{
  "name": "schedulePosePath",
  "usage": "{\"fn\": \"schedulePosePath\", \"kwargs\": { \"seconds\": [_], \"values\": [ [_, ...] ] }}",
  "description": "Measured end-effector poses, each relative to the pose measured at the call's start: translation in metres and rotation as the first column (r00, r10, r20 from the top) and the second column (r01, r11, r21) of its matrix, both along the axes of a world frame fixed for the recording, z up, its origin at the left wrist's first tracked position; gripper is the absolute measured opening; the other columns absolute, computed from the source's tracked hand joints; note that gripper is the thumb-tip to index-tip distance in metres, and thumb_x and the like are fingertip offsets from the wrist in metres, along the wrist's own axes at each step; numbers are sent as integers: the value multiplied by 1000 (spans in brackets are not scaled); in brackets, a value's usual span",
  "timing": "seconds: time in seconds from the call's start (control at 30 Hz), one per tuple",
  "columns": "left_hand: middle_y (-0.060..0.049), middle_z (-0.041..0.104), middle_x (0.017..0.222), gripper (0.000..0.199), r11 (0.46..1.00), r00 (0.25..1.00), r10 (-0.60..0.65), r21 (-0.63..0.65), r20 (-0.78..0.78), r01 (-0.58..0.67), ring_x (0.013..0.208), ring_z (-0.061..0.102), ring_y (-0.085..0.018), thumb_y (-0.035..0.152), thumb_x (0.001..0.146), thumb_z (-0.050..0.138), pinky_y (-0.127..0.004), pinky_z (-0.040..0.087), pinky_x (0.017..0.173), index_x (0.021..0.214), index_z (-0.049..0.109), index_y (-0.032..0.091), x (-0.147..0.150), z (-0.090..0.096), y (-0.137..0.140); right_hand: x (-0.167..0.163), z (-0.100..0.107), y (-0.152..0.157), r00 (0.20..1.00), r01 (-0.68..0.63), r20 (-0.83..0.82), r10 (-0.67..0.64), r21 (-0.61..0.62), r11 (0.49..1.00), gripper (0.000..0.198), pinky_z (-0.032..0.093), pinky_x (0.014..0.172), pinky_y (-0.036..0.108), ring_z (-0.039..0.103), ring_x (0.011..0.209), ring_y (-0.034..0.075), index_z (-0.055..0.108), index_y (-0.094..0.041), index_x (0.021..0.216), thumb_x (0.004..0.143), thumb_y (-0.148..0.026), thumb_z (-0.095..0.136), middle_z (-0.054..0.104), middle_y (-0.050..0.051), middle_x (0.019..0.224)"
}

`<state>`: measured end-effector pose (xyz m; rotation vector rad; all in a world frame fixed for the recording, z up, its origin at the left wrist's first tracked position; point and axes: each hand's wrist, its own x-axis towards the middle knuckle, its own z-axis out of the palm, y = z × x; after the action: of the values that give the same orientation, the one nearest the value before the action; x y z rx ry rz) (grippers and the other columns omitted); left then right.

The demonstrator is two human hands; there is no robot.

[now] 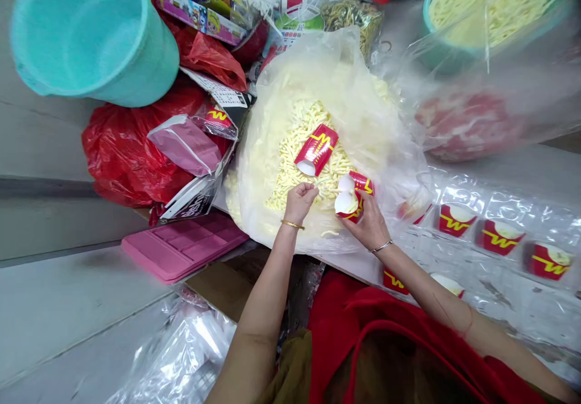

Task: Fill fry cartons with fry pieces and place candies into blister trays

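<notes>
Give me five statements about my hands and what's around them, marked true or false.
1. Your right hand holds red cartons. True.
2. Your left wrist is bare. False: a gold bangle circles your left wrist.
3. A separate carton lies on the pale strips. True.
4. The bucket is at the picture's right. False: the turquoise bucket is at the upper left.
5. The pale strips lie in a plastic bag. True.

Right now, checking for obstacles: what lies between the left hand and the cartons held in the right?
In the head view, pale strips lie between the left hand and those cartons.
</notes>
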<state>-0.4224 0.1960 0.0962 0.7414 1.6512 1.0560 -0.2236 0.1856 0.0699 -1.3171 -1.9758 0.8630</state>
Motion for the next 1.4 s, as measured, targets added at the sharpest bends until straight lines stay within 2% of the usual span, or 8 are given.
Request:
{"fn": "schedulePosePath", "kwargs": {
  "seconds": [0.17, 0.33, 0.53, 0.67, 0.77, 0.97, 1.17, 1.4],
  "values": [
    [8, 37, 52, 22, 999, 964, -37, 47, 263, 26, 46, 31, -4, 30, 70, 64, -18, 25, 48, 68, 48, 16, 10, 28, -12, -23, 6, -2, 999, -37, -9, 37, 27, 999, 71, 44, 96, 47, 49, 112, 30, 33, -14, 132, 77, -43, 66, 50, 17, 122],
    [4, 48, 58, 10, 974, 939, -228, -71, -259, 217, 52, 43, -8, 25, 71, 59, -20, 33, 53, 69, 55, 16, 16, 31, -17, -30, 10, -1, 999, -27, -16, 28, 61, 998, 68, 43, 96, 47, 47, 112, 30, 31, -15, 133, 78, -37, 65, 49, 16, 123],
    [-8, 65, 74, 14, 663, 249, -730, -570, -637, 485, 76, 62, -21, 17, 76, 51, -30, 42, 69, 77, 65, 15, 37, 49, -11, -20, 4, -9, 983, -174, 76, 167, 105, 979, 63, 42, 96, 50, 46, 112, 31, 33, -14, 134, 78, -23, 60, 49, 17, 121],
    [-13, 67, 86, 22, 465, 21, -811, -622, -585, 630, 82, 63, -24, 15, 82, 45, -35, 43, 76, 87, 66, 12, 56, 56, -8, -13, -3, -16, 971, -236, 62, 230, 122, 964, 61, 41, 97, 49, 45, 114, 30, 32, -14, 134, 78, -16, 56, 48, 17, 123],
    [-9, 67, 86, 24, 487, 73, -789, -549, -610, 680, 79, 61, -21, 20, 87, 42, -31, 42, 72, 87, 65, 15, 50, 57, -10, -9, -8, -16, 977, -215, 14, 214, 112, 970, 63, 41, 98, 49, 45, 115, 30, 31, -15, 135, 79, -20, 58, 48, 16, 125],
    [-9, 59, 99, 31, 820, 202, -507, -397, -838, 413, 92, 55, -22, 12, 84, 44, -32, 41, 77, 110, 59, 21, -16, 30, 2, -8, -10, -10, 988, -143, -43, 147, 82, 986, 67, 42, 97, 48, 47, 113, 29, 31, -16, 135, 79, -34, 65, 49, 16, 122],
    [-10, 54, 94, 23, 868, 158, -428, -356, -890, 346, 93, 52, -24, 15, 81, 52, -36, 38, 79, 100, 62, 21, -58, -17, 12, -9, -6, -9, 989, -141, -37, 144, 65, 988, 67, 42, 97, 48, 47, 114, 30, 31, -16, 135, 80, -36, 64, 49, 16, 123],
    [1, 48, 73, 15, 990, 859, -40, 96, -510, 103, 62, 45, -10, 31, 77, 62, -22, 38, 61, 77, 58, 17, -62, -5, 0, -13, 1, -6, 992, -117, -42, 118, 42, 992, 66, 43, 97, 47, 47, 113, 30, 33, -15, 134, 80, -38, 63, 49, 16, 122]
  ]
}}
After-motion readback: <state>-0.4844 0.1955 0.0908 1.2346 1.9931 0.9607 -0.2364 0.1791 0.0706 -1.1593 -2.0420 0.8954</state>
